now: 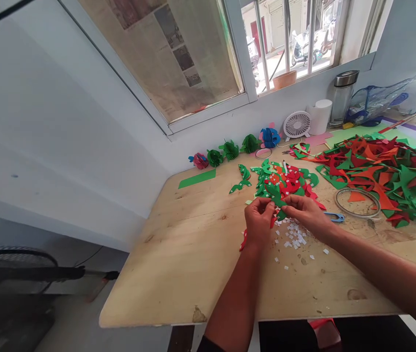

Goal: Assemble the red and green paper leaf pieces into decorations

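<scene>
The wooden table [178, 264] supports all work materials. A large heap of red, orange and green paper scraps [380, 171] lies at its right side. A smaller cluster of paper cutouts [292, 181] lies just beyond the hands. The left hand [259, 217] and right hand [305, 212] are pinched on a green paper piece [276, 198], positioned between their fingertips. Small white squares [295, 237] lie scattered on the surface, near the right hand.
</scene>
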A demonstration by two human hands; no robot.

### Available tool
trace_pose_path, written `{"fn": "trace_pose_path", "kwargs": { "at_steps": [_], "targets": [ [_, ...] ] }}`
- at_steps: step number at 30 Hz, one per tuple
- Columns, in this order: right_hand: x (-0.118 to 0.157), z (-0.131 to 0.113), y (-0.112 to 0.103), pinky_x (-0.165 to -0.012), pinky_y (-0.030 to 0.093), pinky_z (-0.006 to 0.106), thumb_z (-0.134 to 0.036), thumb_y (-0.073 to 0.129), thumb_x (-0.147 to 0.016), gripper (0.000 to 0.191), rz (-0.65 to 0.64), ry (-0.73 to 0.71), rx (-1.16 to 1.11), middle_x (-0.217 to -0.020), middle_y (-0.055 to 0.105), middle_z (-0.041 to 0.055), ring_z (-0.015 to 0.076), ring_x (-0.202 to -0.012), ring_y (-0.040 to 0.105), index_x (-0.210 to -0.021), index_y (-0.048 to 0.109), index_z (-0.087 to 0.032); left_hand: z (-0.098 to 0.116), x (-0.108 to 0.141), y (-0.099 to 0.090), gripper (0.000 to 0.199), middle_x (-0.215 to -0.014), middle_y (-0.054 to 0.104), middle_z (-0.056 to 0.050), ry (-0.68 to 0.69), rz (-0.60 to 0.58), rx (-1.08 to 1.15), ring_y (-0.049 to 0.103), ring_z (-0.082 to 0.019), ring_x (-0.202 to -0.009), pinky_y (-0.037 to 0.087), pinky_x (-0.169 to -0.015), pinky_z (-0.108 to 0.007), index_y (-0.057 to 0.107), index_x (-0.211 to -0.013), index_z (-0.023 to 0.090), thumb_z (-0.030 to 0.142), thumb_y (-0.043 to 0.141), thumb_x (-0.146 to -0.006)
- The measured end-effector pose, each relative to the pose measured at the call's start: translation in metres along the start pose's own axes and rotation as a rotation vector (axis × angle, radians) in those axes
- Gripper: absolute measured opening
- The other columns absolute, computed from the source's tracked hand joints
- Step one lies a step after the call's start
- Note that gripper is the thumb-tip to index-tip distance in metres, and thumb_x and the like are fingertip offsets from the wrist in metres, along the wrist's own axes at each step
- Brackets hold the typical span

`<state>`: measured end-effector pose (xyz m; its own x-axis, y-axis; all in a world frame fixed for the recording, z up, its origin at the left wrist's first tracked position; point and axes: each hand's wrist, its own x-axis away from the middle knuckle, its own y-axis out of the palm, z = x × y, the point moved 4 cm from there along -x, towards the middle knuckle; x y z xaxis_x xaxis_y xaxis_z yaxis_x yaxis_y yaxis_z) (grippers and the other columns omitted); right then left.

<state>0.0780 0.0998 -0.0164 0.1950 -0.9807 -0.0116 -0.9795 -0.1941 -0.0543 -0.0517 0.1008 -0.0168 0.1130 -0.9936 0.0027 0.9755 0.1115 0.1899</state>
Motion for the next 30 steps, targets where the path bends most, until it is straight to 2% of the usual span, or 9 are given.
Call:
{"fn": "trace_pose_path", "kwargs": {
  "at_steps": [3, 6, 14, 20, 25, 30],
  "targets": [
    [-0.0024, 0.0044, -0.0017, -0.046, 0.029, 0.023, -0.038, 0.056, -0.072, 0.022, 0.014, -0.072, 0.114, -0.056, 0.048, -0.003, 0.0095, -0.051, 0.039, -0.064, 0.053, -0.017, 0.0058, 0.0038, 0.0005, 0.011, -0.057, 0.06, 0.001, 0.117, 0.024, -0.119, 0.053, -0.01, -0.051, 0.042, -0.051, -0.021, 0.061, -0.064, 0.017, 0.026, 0.066, -0.064],
    [-0.0034, 0.0078, -0.003, -0.046, 0.028, 0.023, -0.037, 0.056, -0.074, 0.022, 0.04, -0.124, 0.192, -0.054, 0.045, -0.0035, 0.0098, -0.05, 0.037, -0.065, 0.053, -0.018, 0.0071, 0.0051, 0.001, 0.009, -0.057, 0.06, 0.001, 0.136, 0.029, -0.151, 0.052, -0.011, -0.052, 0.041, -0.051, -0.021, 0.061, -0.063, 0.017, 0.025, 0.065, -0.066],
    [-0.0012, 0.0026, -0.0048, -0.045, 0.025, 0.024, -0.036, 0.055, -0.073, 0.02, 0.094, -0.09, 0.172, -0.052, 0.038, -0.0054, 0.0097, -0.049, 0.034, -0.064, 0.052, -0.017, 0.0014, 0.0018, 0.0013, 0.016, -0.061, 0.063, -0.001, -0.003, -0.046, -0.061, 0.055, -0.012, -0.052, 0.044, -0.05, -0.023, 0.061, -0.07, 0.015, 0.031, 0.065, -0.066],
    [-0.0024, 0.0034, -0.0048, -0.046, 0.027, 0.024, -0.034, 0.053, -0.074, 0.019, 0.061, -0.112, 0.203, -0.055, 0.043, -0.0041, 0.01, -0.051, 0.037, -0.064, 0.052, -0.018, 0.0017, 0.0009, 0.0021, 0.023, -0.058, 0.06, 0.0, 0.035, -0.054, -0.078, 0.052, -0.009, -0.049, 0.041, -0.048, -0.02, 0.06, -0.068, 0.015, 0.03, 0.074, -0.059],
    [-0.0035, 0.0061, -0.0041, -0.046, 0.027, 0.023, -0.032, 0.052, -0.076, 0.018, 0.016, -0.128, 0.251, -0.055, 0.044, -0.0039, 0.0098, -0.051, 0.037, -0.065, 0.053, -0.017, -0.0003, 0.0007, 0.0026, 0.024, -0.053, 0.06, 0.001, -0.126, -0.042, 0.05, 0.052, -0.009, -0.044, 0.041, -0.045, -0.02, 0.057, -0.063, 0.015, 0.032, 0.073, -0.058],
    [-0.0015, 0.001, -0.0039, -0.046, 0.026, 0.024, -0.036, 0.052, -0.074, 0.021, 0.019, -0.093, 0.229, -0.053, 0.041, -0.0046, 0.0098, -0.05, 0.036, -0.063, 0.052, -0.018, -0.0009, 0.0004, 0.0009, 0.023, -0.054, 0.062, -0.001, -0.192, -0.045, 0.096, 0.054, -0.01, -0.045, 0.042, -0.047, -0.021, 0.059, -0.065, 0.013, 0.031, 0.072, -0.057]
  ]
}}
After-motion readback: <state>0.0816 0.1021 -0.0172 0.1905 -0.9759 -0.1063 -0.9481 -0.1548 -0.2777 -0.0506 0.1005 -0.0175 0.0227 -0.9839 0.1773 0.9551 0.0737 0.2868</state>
